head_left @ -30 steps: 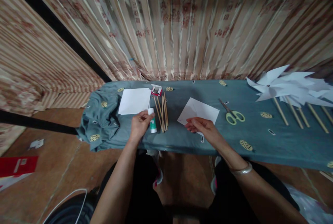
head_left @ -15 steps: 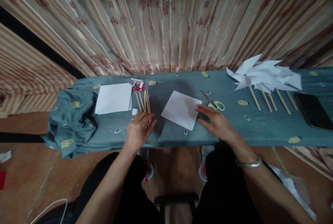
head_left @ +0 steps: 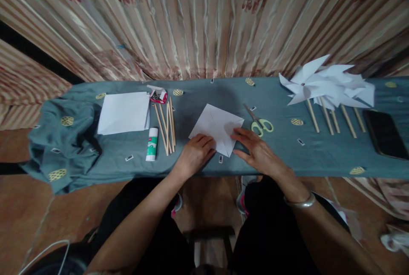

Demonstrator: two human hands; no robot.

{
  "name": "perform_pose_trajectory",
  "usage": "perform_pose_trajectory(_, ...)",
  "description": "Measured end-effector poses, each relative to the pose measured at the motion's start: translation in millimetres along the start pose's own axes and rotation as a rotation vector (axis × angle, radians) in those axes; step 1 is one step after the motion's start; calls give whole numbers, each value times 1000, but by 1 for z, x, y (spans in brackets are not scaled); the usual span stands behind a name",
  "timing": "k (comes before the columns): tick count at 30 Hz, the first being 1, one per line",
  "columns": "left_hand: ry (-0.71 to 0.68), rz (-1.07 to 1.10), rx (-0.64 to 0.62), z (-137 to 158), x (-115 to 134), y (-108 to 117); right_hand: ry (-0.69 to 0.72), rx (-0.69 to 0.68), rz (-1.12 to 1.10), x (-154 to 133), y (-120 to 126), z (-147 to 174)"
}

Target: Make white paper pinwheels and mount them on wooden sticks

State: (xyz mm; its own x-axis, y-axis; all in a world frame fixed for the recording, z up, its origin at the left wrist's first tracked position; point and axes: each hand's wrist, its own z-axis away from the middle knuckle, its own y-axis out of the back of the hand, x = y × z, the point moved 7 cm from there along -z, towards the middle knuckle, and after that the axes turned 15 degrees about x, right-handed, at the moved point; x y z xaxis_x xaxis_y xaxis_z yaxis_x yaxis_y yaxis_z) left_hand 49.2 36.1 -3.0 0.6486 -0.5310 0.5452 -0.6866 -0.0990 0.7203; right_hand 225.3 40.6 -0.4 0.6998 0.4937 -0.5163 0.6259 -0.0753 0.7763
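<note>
The left hand (head_left: 197,150) has released the glue (head_left: 152,144), now lying at its left; both hands now serve the sheet (head_left: 217,125) between them. The right hand (head_left: 259,150) is spread; left grip I cannot judge.

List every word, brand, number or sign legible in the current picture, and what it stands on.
Nothing reads with certainty.
Green-and-white cylindrical glue stick: label marks, too small to read.
Teal patterned cloth table cover: black-and-white printed tags, too small to read.
Beige pleated fabric curtain: reddish print, too blurred to tell whether it includes characters.
White folded paper sheet: no print visible.
</note>
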Motion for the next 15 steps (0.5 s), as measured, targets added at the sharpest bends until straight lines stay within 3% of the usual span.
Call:
perform_pose_trajectory(9,57,80,88,-1,-10,3,-22,99,-55,-6,3,-2)
perform_pose_trajectory(15,-174,-194,83,2,3,2,34,195,-29,-10,5,-5)
